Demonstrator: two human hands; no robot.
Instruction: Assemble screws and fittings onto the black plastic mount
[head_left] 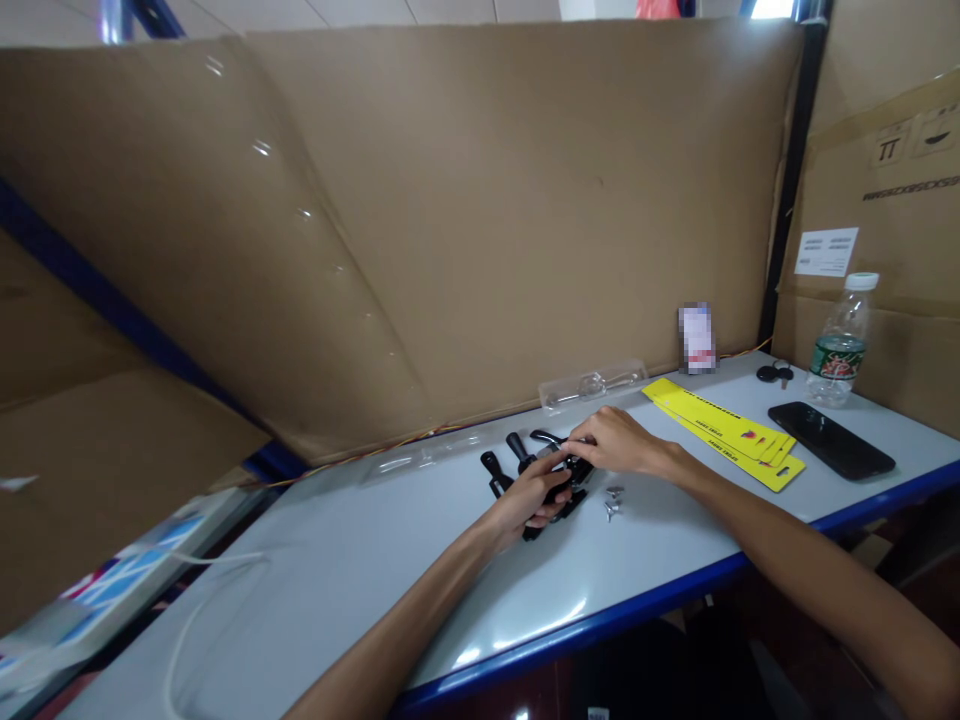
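Both hands on black handles (525, 470): left hand (529, 495) grip wrapped round them, right hand (611, 442) pinching the top. Loose metal screws (613, 500) nearby; a nudge might scatter them off worktop (360, 560).

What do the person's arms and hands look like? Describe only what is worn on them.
Both forearms are bare as far as the picture shows: no sleeves, no gloves. The left hand and the right hand show no ring, watch, strap or bandage on the sides facing the camera. The arms are slim and enter from the bottom edge; anything worn above the elbows is out of view.
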